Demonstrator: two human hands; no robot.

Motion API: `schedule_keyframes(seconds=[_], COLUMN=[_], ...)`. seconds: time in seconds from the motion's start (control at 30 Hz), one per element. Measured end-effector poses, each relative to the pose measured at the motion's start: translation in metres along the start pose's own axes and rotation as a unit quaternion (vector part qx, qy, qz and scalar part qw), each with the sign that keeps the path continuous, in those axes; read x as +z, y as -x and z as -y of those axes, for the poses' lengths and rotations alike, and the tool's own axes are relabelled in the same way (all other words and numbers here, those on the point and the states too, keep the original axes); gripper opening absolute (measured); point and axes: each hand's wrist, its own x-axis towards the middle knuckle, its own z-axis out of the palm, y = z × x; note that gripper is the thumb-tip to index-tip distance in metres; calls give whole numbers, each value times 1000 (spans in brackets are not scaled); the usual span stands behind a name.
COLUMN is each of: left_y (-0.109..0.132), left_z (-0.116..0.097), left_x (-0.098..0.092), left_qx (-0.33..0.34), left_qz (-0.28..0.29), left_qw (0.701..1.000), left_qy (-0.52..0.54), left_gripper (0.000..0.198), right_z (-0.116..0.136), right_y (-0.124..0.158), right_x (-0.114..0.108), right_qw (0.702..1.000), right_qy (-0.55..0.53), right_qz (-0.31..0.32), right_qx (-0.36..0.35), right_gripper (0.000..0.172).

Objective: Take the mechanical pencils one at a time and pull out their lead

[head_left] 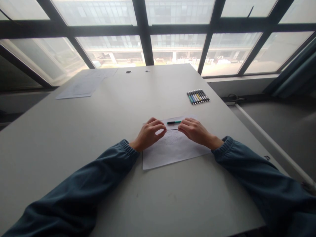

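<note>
1. One rectangular white paper sheet (160, 159) lies on a broad, pale, smooth-topped table (111, 115), beneath both hands.
2. Left hand (148, 134): fingers curved, thumb and forefinger narrowed in a pinch on one end of a slender, dark, straight piece (172, 129).
3. Right hand (196, 131): likewise narrowed, its fingertips on the opposite end. The piece bridges the gap between the hands, over the sheet; its material, and whether it touches the paper, cannot be told.
4. Slim green-and-black pen (174, 122): just beyond the piece, its right end hidden behind the right hand.
5. Step in hand, as judged: a two-handed hold of the piece. The next move would seem to call for light, even finger pressure, with both ends level and the knuckles clear of the pen.
6. Flat row of dark-ended pens with multicoloured barrels (198, 97): farther back on the table, apart from the right hand.
7. Writing: faint grey marks (171, 139) on the sheet are too indistinct to identify; no brand or label is legible on any pen.
</note>
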Motion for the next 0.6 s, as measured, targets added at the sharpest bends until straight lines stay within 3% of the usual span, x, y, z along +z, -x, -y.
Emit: schedule_keyframes(seconds=[0.6], left_y=[0], left_z=[0], left_x=[4], left_qx=[-1], left_qz=[-2], left_qw=[999], left_qy=[41], left_gripper=[11], right_z=[6], right_y=[0], right_x=[5], right_qw=[998], right_qy=[-57], right_qz=[-8], right_qx=[6], right_gripper=[22])
